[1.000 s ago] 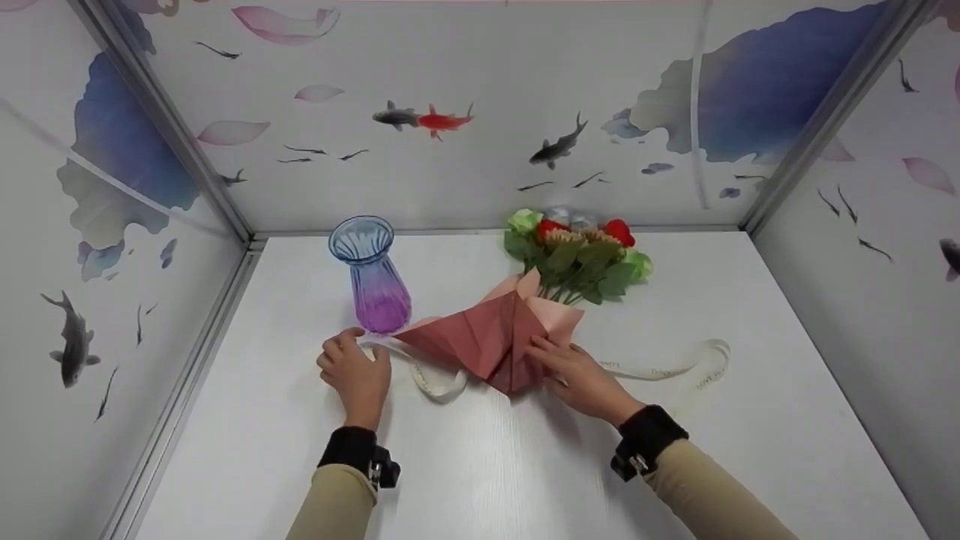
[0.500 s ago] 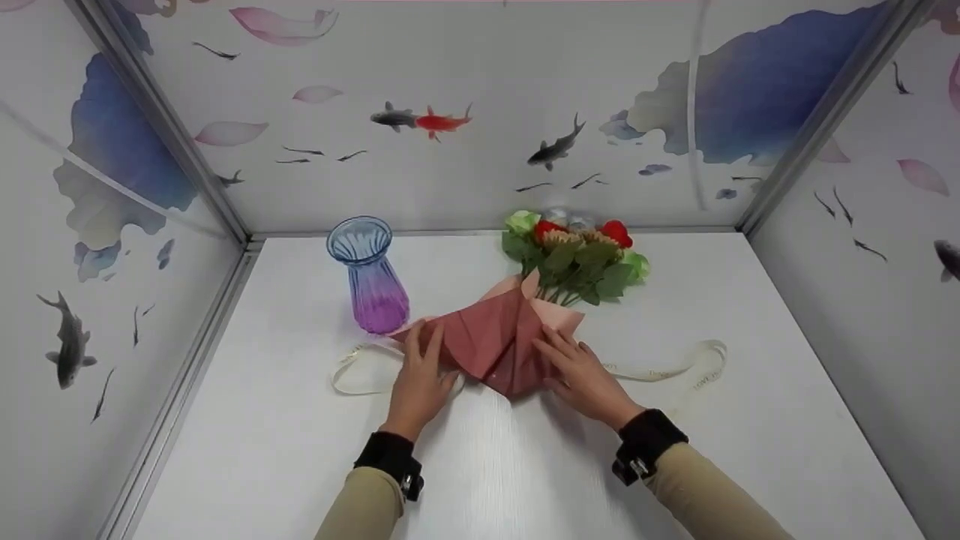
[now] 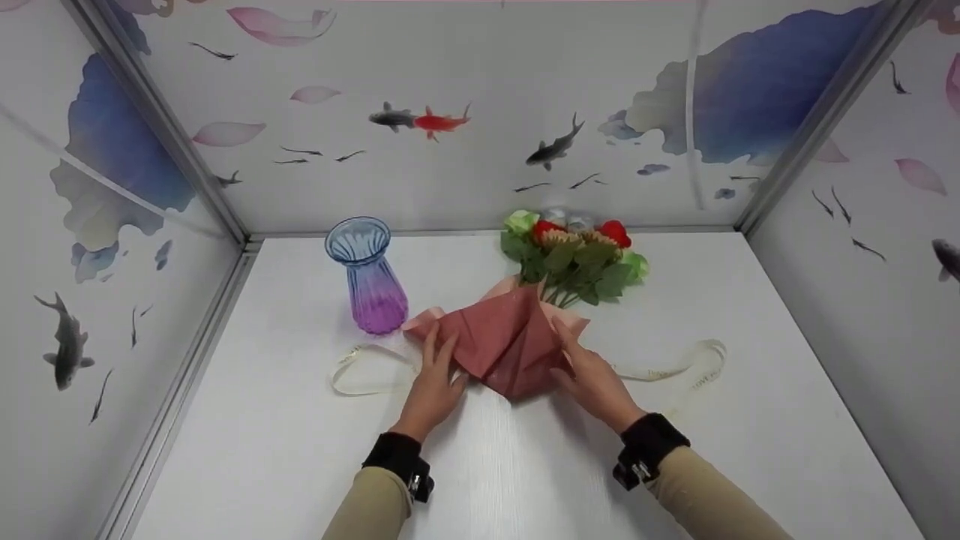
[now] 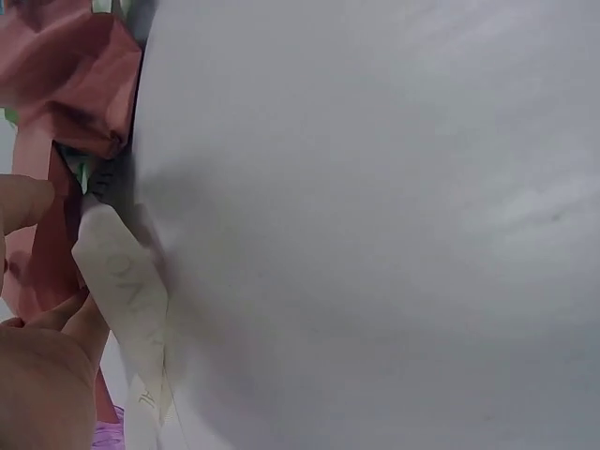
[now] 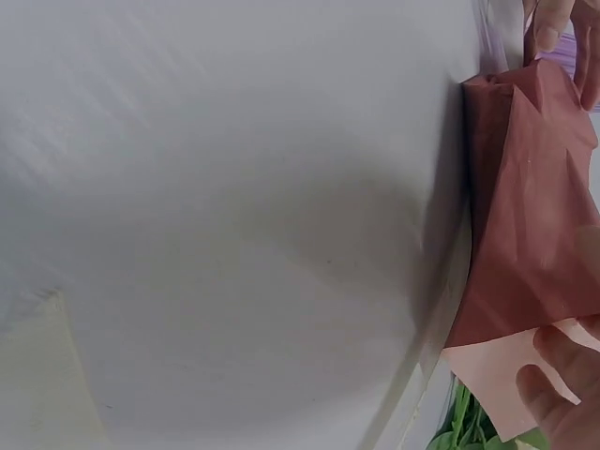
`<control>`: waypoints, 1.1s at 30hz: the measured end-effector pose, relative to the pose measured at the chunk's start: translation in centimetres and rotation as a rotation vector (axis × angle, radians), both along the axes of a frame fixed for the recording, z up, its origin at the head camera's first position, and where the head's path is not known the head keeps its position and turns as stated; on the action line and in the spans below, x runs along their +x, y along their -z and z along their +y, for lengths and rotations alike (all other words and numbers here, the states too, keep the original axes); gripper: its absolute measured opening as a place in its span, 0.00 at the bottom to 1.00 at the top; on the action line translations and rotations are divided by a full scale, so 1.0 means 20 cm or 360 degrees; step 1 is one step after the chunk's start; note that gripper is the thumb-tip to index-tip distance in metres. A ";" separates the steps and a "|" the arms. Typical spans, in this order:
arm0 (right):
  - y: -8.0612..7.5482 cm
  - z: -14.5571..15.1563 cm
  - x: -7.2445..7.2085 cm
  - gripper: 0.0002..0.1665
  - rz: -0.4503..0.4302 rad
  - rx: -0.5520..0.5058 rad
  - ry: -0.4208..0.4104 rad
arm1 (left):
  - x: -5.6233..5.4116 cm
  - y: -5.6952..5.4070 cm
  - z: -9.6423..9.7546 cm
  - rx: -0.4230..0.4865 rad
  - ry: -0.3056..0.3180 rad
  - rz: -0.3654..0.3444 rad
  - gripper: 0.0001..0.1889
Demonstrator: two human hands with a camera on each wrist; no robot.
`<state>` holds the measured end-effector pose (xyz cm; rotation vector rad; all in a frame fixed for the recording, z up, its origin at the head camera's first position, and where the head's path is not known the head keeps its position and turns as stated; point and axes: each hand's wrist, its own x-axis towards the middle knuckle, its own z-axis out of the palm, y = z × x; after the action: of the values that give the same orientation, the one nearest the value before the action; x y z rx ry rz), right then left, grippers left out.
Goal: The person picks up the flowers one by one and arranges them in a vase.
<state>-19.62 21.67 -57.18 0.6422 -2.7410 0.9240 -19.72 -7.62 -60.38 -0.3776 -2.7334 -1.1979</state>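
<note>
A sheet of dusky-pink wrapping paper [image 3: 495, 337] is folded over the stems of a bouquet [image 3: 574, 259] with red, green and tan flowers. At the paper's left side my left hand [image 3: 435, 382] grips it, thumb toward the near edge and fingers over the folded corner. My right hand [image 3: 596, 379] holds the right side, its fingers at the pale inner flap [image 5: 497, 380]. A cream ribbon [image 3: 675, 373] with printed lettering runs under the wrapped bundle and comes out at both sides. In the left wrist view, the ribbon [image 4: 122, 281] passes close beside my left hand.
A blue-to-purple glass vase [image 3: 371, 285] stands upright behind my left hand, near the paper's left corner. White panels [image 3: 480, 180] with painted fish and petals enclose the white table [image 3: 495, 480] at the back and sides.
My left hand has come right from the ribbon's left end to the paper. The paper's left corner is drawn inward and bent up. My right hand has shifted slightly along the right edge.
</note>
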 end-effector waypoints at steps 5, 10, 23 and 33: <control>-0.02 0.01 0.02 0.47 0.0049 -0.0109 0.0099 | -0.01 -0.02 0.00 0.0076 0.0025 -0.0014 0.34; -0.01 0.01 0.02 0.31 0.0144 -0.0137 0.0143 | -0.02 -0.04 0.02 0.0165 0.0059 -0.0077 0.27; 0.03 0.04 0.03 0.16 0.0601 -0.0043 -0.0151 | -0.05 -0.06 0.07 0.0471 0.0245 -0.0421 0.17; 0.02 0.06 0.09 0.33 0.0322 -0.0078 -0.0317 | -0.09 -0.09 0.12 0.0737 0.0222 -0.0658 0.19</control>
<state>-17.79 22.84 -57.56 0.9572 -2.5027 0.9079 -21.48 -5.22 -58.54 -0.2902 -2.6418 -2.0903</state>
